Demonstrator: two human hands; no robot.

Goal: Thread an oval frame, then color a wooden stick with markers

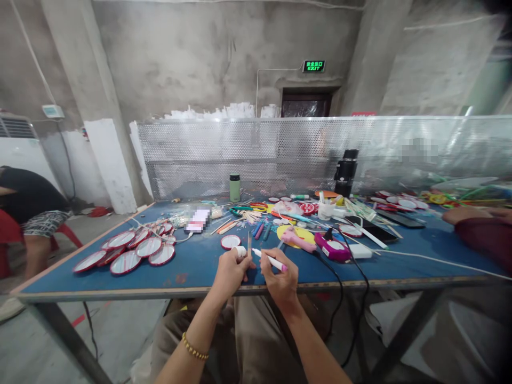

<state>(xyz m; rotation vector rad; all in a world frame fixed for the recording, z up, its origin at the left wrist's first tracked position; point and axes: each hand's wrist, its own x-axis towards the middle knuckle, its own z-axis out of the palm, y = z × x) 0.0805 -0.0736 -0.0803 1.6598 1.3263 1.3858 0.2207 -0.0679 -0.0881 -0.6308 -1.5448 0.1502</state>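
My left hand (230, 271) is closed near the table's front edge, its fingers pinching a flat wooden stick (249, 244) that stands upright. A small white rounded piece (240, 250) shows at the same fingers; I cannot make out what it is. In my right hand (282, 277) is a white marker pen (274, 261) with a pink end, its tip pointing left close to the stick. Just beyond my left hand lies a round red-rimmed disc (231, 242) with a pale, shiny face.
Similar discs (149, 247) are piled at left, beside a phone (198, 220). A pink glue gun (298, 239) and a purple device (332, 248) lie right, their black cables hanging over the edge. Behind stand a green tumbler (234, 188) and black bottle (346, 173). People sit at both sides.
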